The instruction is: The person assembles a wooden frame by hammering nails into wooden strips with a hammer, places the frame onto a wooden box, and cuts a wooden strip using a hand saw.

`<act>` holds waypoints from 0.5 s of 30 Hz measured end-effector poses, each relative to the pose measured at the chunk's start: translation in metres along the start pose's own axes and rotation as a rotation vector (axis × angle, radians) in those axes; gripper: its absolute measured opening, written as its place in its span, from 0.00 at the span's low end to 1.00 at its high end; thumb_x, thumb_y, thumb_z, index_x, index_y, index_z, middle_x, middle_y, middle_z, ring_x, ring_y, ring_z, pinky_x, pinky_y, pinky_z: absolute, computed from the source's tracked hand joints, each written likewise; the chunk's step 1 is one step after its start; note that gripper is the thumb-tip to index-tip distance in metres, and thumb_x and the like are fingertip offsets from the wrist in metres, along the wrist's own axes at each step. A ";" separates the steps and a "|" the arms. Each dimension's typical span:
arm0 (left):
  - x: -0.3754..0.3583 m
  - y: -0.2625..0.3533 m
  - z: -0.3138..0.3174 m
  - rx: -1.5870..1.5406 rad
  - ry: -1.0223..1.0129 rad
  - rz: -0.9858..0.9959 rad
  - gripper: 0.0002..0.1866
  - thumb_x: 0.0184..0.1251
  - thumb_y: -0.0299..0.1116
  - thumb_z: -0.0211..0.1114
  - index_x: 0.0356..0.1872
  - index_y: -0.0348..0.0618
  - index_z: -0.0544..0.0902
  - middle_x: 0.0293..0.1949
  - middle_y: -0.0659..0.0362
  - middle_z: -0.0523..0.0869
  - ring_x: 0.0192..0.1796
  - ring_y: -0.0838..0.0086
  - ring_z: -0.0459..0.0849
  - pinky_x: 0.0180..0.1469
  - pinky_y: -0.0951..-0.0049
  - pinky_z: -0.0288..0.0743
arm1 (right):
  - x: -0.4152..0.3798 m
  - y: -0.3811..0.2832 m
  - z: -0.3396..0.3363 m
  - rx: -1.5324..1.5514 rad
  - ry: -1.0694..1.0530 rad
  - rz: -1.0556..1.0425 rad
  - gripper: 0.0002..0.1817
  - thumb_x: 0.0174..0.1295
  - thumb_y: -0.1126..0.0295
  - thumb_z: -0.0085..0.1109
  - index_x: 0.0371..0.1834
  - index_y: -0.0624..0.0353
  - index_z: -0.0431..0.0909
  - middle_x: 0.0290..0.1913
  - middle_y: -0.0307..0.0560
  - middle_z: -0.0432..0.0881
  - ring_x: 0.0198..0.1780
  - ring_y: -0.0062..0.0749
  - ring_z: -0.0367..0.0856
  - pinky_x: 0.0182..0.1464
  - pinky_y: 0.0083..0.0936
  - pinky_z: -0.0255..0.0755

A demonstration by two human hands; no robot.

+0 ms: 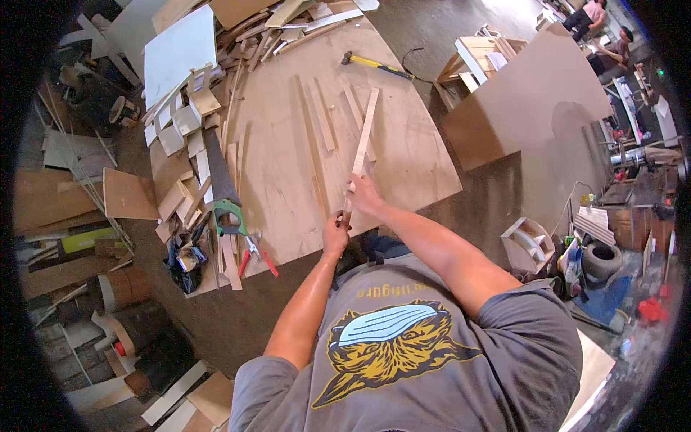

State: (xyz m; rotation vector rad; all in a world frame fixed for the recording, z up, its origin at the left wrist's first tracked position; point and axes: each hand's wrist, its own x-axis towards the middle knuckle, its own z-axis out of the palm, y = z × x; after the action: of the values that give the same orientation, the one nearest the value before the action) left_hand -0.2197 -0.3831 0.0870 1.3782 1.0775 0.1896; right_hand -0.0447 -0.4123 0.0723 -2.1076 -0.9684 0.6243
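A long, thin wooden strip (366, 133) points away from my body over the plywood tabletop (281, 187). My right hand (367, 196) is closed round its lower part. Nearer to me, my left hand (335, 234) is closed at the strip's near end, which lies in shadow and is partly hidden by the fingers. Beyond my hands, several more strips lie on the board, among them a pale wooden strip (322, 115) and a longer strip (308, 137) to its left.
A yellow-and-black hammer (378, 66) lies at the far right. Left are a green-handled handsaw (229, 216), red-handled pliers (252, 253) and piled wood offcuts (191, 119). A large brown panel (525, 101) stands beyond the right edge. People (612, 54) sit far off.
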 end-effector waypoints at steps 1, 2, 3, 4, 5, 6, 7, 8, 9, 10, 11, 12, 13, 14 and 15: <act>-0.004 -0.005 -0.001 0.020 -0.004 0.013 0.20 0.83 0.43 0.64 0.62 0.38 0.82 0.28 0.55 0.86 0.19 0.74 0.79 0.22 0.70 0.71 | -0.006 0.004 0.001 -0.035 0.004 0.015 0.26 0.62 0.64 0.74 0.61 0.58 0.76 0.48 0.67 0.83 0.50 0.62 0.86 0.54 0.53 0.80; -0.007 -0.010 -0.001 0.041 -0.008 0.026 0.20 0.82 0.44 0.65 0.61 0.38 0.82 0.27 0.55 0.85 0.19 0.74 0.79 0.22 0.70 0.71 | -0.011 0.009 0.002 -0.069 0.008 0.030 0.27 0.63 0.63 0.74 0.62 0.59 0.75 0.48 0.67 0.84 0.50 0.62 0.87 0.55 0.53 0.79; -0.011 -0.015 -0.002 0.061 -0.018 0.027 0.19 0.82 0.44 0.65 0.59 0.38 0.83 0.25 0.57 0.84 0.19 0.74 0.79 0.22 0.70 0.71 | -0.019 0.007 -0.002 -0.040 0.046 0.102 0.30 0.63 0.62 0.74 0.65 0.58 0.73 0.47 0.67 0.85 0.51 0.63 0.86 0.56 0.53 0.79; -0.013 -0.018 -0.002 0.082 -0.027 0.031 0.19 0.82 0.45 0.65 0.57 0.39 0.83 0.23 0.58 0.84 0.19 0.75 0.79 0.22 0.70 0.71 | -0.024 0.006 -0.007 -0.012 0.085 0.172 0.32 0.64 0.61 0.73 0.68 0.58 0.71 0.47 0.66 0.86 0.52 0.64 0.86 0.57 0.53 0.79; -0.014 -0.021 -0.002 0.103 -0.036 0.036 0.19 0.82 0.46 0.65 0.55 0.39 0.84 0.22 0.59 0.83 0.19 0.75 0.79 0.22 0.69 0.71 | -0.028 0.005 -0.014 0.018 0.127 0.242 0.35 0.64 0.60 0.73 0.71 0.58 0.69 0.47 0.66 0.87 0.53 0.65 0.86 0.58 0.53 0.79; -0.014 -0.025 -0.003 0.134 -0.060 0.056 0.19 0.82 0.47 0.65 0.54 0.39 0.84 0.21 0.60 0.83 0.19 0.75 0.79 0.22 0.69 0.70 | -0.031 0.003 -0.027 0.028 0.098 0.311 0.37 0.65 0.59 0.72 0.74 0.57 0.66 0.47 0.66 0.87 0.53 0.65 0.86 0.59 0.53 0.79; -0.016 -0.031 -0.004 0.164 -0.086 0.076 0.19 0.82 0.47 0.65 0.53 0.39 0.84 0.21 0.60 0.82 0.19 0.76 0.79 0.22 0.69 0.70 | -0.033 0.002 -0.042 0.038 0.069 0.381 0.39 0.66 0.58 0.72 0.76 0.56 0.64 0.48 0.66 0.87 0.54 0.66 0.86 0.59 0.53 0.79; -0.017 -0.037 -0.004 0.194 -0.112 0.094 0.19 0.82 0.48 0.65 0.52 0.39 0.84 0.21 0.61 0.82 0.19 0.76 0.78 0.22 0.69 0.70 | -0.035 0.005 -0.053 0.050 0.038 0.452 0.41 0.67 0.57 0.71 0.78 0.54 0.61 0.48 0.66 0.87 0.54 0.66 0.86 0.60 0.53 0.79; -0.021 -0.036 -0.006 0.239 -0.137 0.105 0.20 0.82 0.49 0.64 0.52 0.39 0.84 0.21 0.61 0.82 0.19 0.76 0.78 0.22 0.69 0.70 | -0.035 0.009 -0.059 -0.002 0.060 0.491 0.41 0.67 0.56 0.70 0.79 0.54 0.60 0.49 0.66 0.88 0.54 0.66 0.87 0.61 0.52 0.79; -0.023 -0.035 -0.007 0.283 -0.160 0.116 0.20 0.82 0.49 0.64 0.52 0.40 0.84 0.21 0.61 0.82 0.19 0.76 0.78 0.22 0.69 0.70 | -0.033 0.013 -0.065 -0.054 0.080 0.529 0.41 0.67 0.55 0.70 0.79 0.54 0.59 0.50 0.66 0.88 0.54 0.66 0.87 0.61 0.52 0.78; -0.024 -0.034 -0.009 0.329 -0.181 0.128 0.21 0.82 0.50 0.64 0.52 0.40 0.84 0.21 0.61 0.82 0.18 0.76 0.78 0.22 0.69 0.70 | -0.032 0.017 -0.069 -0.105 0.098 0.564 0.42 0.68 0.54 0.69 0.80 0.54 0.58 0.51 0.66 0.88 0.54 0.66 0.87 0.61 0.52 0.78; -0.023 -0.037 -0.011 0.297 -0.215 0.140 0.21 0.82 0.51 0.63 0.51 0.40 0.85 0.21 0.61 0.82 0.18 0.76 0.78 0.22 0.69 0.70 | -0.032 0.021 -0.074 -0.117 0.109 0.541 0.40 0.68 0.54 0.69 0.79 0.54 0.60 0.51 0.66 0.88 0.55 0.65 0.87 0.61 0.52 0.78; -0.021 -0.040 -0.013 0.263 -0.245 0.152 0.22 0.82 0.53 0.63 0.50 0.41 0.85 0.21 0.60 0.83 0.18 0.76 0.77 0.22 0.69 0.70 | -0.031 0.026 -0.079 -0.130 0.118 0.515 0.39 0.68 0.54 0.68 0.78 0.54 0.62 0.52 0.66 0.88 0.55 0.64 0.87 0.61 0.51 0.78; -0.017 -0.043 -0.015 0.228 -0.271 0.163 0.22 0.82 0.54 0.62 0.49 0.41 0.86 0.21 0.60 0.83 0.18 0.76 0.77 0.22 0.69 0.70 | -0.029 0.032 -0.084 -0.144 0.123 0.486 0.37 0.69 0.54 0.68 0.77 0.55 0.64 0.52 0.65 0.88 0.56 0.63 0.87 0.61 0.51 0.78; -0.012 -0.042 -0.017 0.254 -0.320 0.113 0.23 0.82 0.55 0.61 0.48 0.42 0.87 0.21 0.60 0.82 0.19 0.75 0.78 0.23 0.69 0.71 | -0.025 0.045 -0.085 -0.128 0.116 0.436 0.36 0.68 0.55 0.68 0.75 0.55 0.67 0.53 0.64 0.88 0.56 0.62 0.87 0.61 0.50 0.79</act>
State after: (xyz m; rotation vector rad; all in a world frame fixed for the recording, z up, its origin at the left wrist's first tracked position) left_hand -0.2577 -0.3902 0.0600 1.6346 0.7753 -0.0890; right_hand 0.0168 -0.4867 0.0934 -2.4645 -0.4942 0.6545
